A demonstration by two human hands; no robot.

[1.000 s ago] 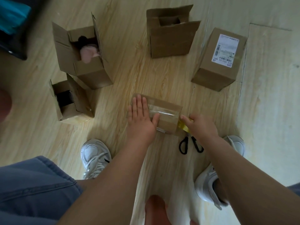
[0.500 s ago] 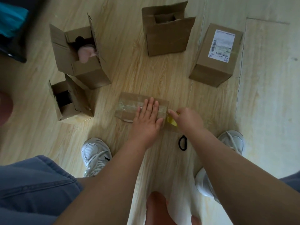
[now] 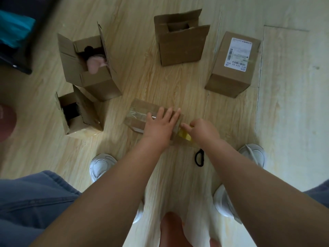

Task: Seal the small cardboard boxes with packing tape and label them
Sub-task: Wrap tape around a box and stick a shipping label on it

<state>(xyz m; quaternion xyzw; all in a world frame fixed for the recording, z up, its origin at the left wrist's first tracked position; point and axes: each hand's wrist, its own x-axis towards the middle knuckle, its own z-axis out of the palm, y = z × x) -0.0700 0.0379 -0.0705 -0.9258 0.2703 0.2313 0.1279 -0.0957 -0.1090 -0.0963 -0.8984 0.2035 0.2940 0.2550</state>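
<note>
4 straight fingers (image 3: pixel 170 114) of our left hand (image 3: pixel 158 129) lie flat and close together on top of the small brown cardboard box (image 3: pixel 138 108), the palm pressing its near right part. The thumb (image 3: pixel 149 116) spreads to the left and touches a strip of clear glossy tape (image 3: pixel 136 115) that runs along the top face and shines against the dull card. Our right hand (image 3: pixel 204 132) sits just beside the box's right end, its fingers curled round a yellow-cored roll of packing tape (image 3: pixel 185 136), of which we see only a yellow patch under the knuckles. The index finger (image 3: pixel 185 126) points left at the box's edge; we cannot tell whether it touches. The box lies in the middle of the pale wood-grain plank floor (image 3: pixel 138 77), ahead of our 2 white sneakers (image 3: pixel 101 164).

Just beside the right wrist we see the black loop handles of a pair of scissors (image 3: pixel 199 158) on the floor; the forearm hides the blades. Further out stand 4 more brown cardboard boxes. At the left, a tall open box (image 3: pixel 96 86) holds something soft and pink (image 3: pixel 95 64). Below it, a tipped open box (image 3: pixel 83 120) is dark inside. An open box with raised flaps (image 3: pixel 179 47) stands at the far middle. At the right, a closed box (image 3: pixel 229 81) carries a white printed shipping label (image 3: pixel 238 52) on top. Blue-grey trousers (image 3: pixel 26 202) cover our left knee.
</note>
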